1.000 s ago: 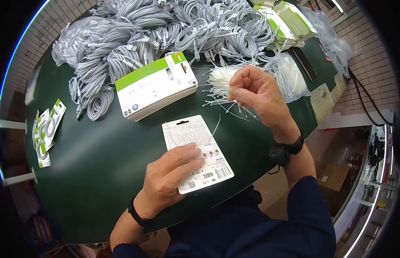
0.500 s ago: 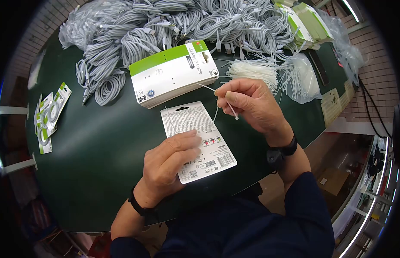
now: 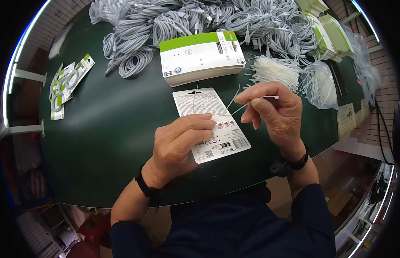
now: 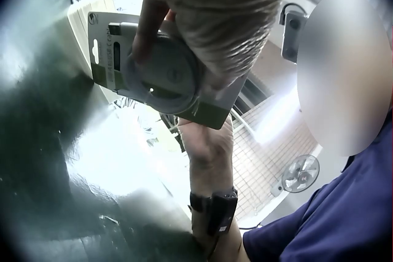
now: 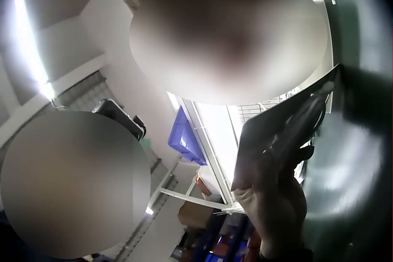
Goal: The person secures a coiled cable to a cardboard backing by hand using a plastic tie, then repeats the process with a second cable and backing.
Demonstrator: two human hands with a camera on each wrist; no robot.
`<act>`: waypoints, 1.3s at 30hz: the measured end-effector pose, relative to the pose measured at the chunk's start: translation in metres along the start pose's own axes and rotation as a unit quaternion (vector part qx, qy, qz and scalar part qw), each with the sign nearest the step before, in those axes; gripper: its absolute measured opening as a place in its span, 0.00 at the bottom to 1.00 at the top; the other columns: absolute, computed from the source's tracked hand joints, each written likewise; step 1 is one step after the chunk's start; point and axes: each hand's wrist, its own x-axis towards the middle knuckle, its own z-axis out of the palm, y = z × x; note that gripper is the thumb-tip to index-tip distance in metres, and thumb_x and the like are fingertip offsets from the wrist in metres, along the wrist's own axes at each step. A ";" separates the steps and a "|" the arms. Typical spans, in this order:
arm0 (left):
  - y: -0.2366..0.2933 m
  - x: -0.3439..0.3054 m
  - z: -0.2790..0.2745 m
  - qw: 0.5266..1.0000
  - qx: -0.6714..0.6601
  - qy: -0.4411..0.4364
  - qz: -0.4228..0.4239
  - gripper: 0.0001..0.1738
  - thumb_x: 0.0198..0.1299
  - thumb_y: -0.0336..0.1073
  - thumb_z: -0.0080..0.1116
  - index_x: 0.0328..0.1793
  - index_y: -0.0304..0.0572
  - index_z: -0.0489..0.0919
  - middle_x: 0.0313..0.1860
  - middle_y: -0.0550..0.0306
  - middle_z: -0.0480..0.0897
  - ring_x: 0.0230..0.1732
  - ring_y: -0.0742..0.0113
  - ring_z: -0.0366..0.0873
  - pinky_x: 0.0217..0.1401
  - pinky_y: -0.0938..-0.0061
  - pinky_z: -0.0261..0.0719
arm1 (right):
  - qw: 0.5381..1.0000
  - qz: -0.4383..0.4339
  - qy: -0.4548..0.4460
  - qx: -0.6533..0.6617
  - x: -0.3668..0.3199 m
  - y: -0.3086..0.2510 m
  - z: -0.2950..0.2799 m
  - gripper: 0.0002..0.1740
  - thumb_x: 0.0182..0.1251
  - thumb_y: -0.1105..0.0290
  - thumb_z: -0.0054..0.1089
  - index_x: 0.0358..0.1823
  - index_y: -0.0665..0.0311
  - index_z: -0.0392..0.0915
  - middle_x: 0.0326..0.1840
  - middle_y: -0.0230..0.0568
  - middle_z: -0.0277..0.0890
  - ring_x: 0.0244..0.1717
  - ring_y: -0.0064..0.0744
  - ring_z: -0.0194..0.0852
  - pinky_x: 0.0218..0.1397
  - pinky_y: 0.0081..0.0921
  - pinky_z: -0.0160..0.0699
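Note:
A white printed backing card (image 3: pixel 210 124) sits on the dark green table (image 3: pixel 105 142) in the head view. My left hand (image 3: pixel 200 129) grips its near left side, fingers on top. From below, the left wrist view shows the card's blister with a coiled cable (image 4: pixel 159 71) and fingers curled under it. My right hand (image 3: pixel 247 101) hovers at the card's right edge and pinches a thin white cable tie (image 3: pixel 273 97) whose tail runs toward the card. In the right wrist view the card (image 5: pixel 295 114) is lifted edge-on in the left hand (image 5: pixel 270 207).
A stack of green-and-white cards (image 3: pixel 202 56) lies just beyond the card. Behind it is a heap of grey coiled cables (image 3: pixel 200 21). A bundle of white cable ties (image 3: pixel 275 71) and a plastic bag (image 3: pixel 322 84) sit at the right. Finished packs (image 3: pixel 66 84) lie far left.
My right hand drew one cable tie out of the bundle and brought it back to the card's right edge. The left hand has kept hold of the card.

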 end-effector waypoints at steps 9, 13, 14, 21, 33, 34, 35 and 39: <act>0.005 -0.003 0.002 0.999 0.026 0.013 -0.017 0.20 0.46 0.29 0.87 0.38 0.42 0.83 0.45 0.49 0.93 0.51 0.51 0.94 0.51 0.65 0.94 | 0.991 -0.037 0.010 -0.127 -0.012 0.002 0.005 0.10 0.86 0.70 0.59 0.53 0.71 0.82 0.35 0.38 0.85 0.24 0.13 0.72 0.28 0.15 0.74; 0.003 -0.004 0.001 0.999 0.039 0.031 -0.017 0.19 0.47 0.30 0.87 0.38 0.41 0.83 0.44 0.49 0.93 0.50 0.52 0.95 0.50 0.65 0.94 | 0.991 -0.106 -0.020 -0.072 -0.005 0.005 0.002 0.10 0.84 0.73 0.60 0.50 0.74 0.84 0.47 0.49 0.85 0.29 0.17 0.78 0.31 0.17 0.78; 0.003 -0.004 0.001 0.998 0.040 0.034 -0.017 0.19 0.47 0.30 0.87 0.38 0.41 0.83 0.44 0.49 0.92 0.50 0.51 0.95 0.50 0.65 0.94 | 0.993 -0.107 -0.022 -0.047 -0.006 0.003 0.003 0.10 0.84 0.73 0.60 0.50 0.75 0.84 0.47 0.50 0.85 0.30 0.18 0.79 0.32 0.17 0.79; 0.002 -0.005 0.002 0.999 0.040 0.028 -0.020 0.18 0.47 0.30 0.86 0.37 0.40 0.84 0.43 0.49 0.92 0.49 0.50 0.95 0.49 0.65 0.94 | 0.993 -0.104 -0.054 0.029 -0.010 0.000 0.008 0.09 0.83 0.74 0.61 0.50 0.76 0.83 0.46 0.55 0.85 0.35 0.25 0.87 0.36 0.21 0.89; 0.002 -0.006 0.002 0.999 0.033 0.023 -0.022 0.19 0.46 0.29 0.87 0.37 0.40 0.83 0.43 0.48 0.92 0.48 0.51 0.95 0.49 0.65 0.94 | 0.994 -0.051 -0.085 0.036 -0.013 0.004 0.015 0.12 0.86 0.68 0.57 0.55 0.72 0.82 0.38 0.52 0.81 0.29 0.29 0.79 0.30 0.24 0.79; 0.002 -0.005 0.002 0.999 0.034 0.024 -0.022 0.19 0.46 0.29 0.87 0.37 0.40 0.83 0.43 0.48 0.92 0.48 0.51 0.95 0.49 0.65 0.94 | 0.995 -0.044 -0.087 0.038 -0.013 0.003 0.015 0.12 0.86 0.68 0.57 0.55 0.72 0.82 0.38 0.52 0.81 0.30 0.29 0.80 0.30 0.24 0.79; 0.002 -0.005 0.002 0.999 0.035 0.025 -0.023 0.19 0.45 0.29 0.87 0.37 0.40 0.83 0.43 0.48 0.92 0.48 0.51 0.95 0.49 0.65 0.94 | 0.995 -0.036 -0.089 0.040 -0.012 0.002 0.014 0.12 0.86 0.68 0.58 0.55 0.72 0.82 0.38 0.52 0.80 0.30 0.29 0.80 0.29 0.24 0.80; 0.002 -0.004 0.002 0.999 0.034 0.022 -0.023 0.19 0.45 0.30 0.87 0.37 0.40 0.83 0.43 0.48 0.92 0.48 0.51 0.95 0.48 0.65 0.94 | 0.991 -0.030 -0.073 0.111 -0.013 0.002 0.013 0.09 0.82 0.77 0.60 0.51 0.78 0.84 0.44 0.50 0.85 0.35 0.23 0.86 0.35 0.19 0.87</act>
